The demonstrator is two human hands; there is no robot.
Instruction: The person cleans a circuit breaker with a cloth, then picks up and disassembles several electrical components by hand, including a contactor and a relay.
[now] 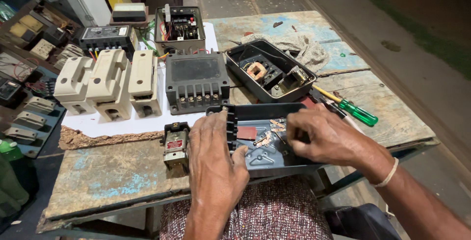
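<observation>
outdoors, the left hand (213,154) lies flat, fingers spread, steadying a dark open casing (255,159) on a worn wooden table (113,181). the right hand (321,137) pinches small metal parts (267,137) inside it.

Person's body, head view: two bare forearms, no sleeves.
Left hand (214,164) bare; right hand (326,139) has pale band (387,173) at wrist, lower right; patterned reddish cloth (265,210) over lap.

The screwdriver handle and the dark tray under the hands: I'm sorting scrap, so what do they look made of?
Screwdriver: translucent green and yellow handle, likely glossy plastic. Dark tray: probably painted sheet metal, judging by its thin walls and pressed floor shapes, though moulded plastic is possible. The left hand steadies its edge; the right hand reaches inside.
</observation>
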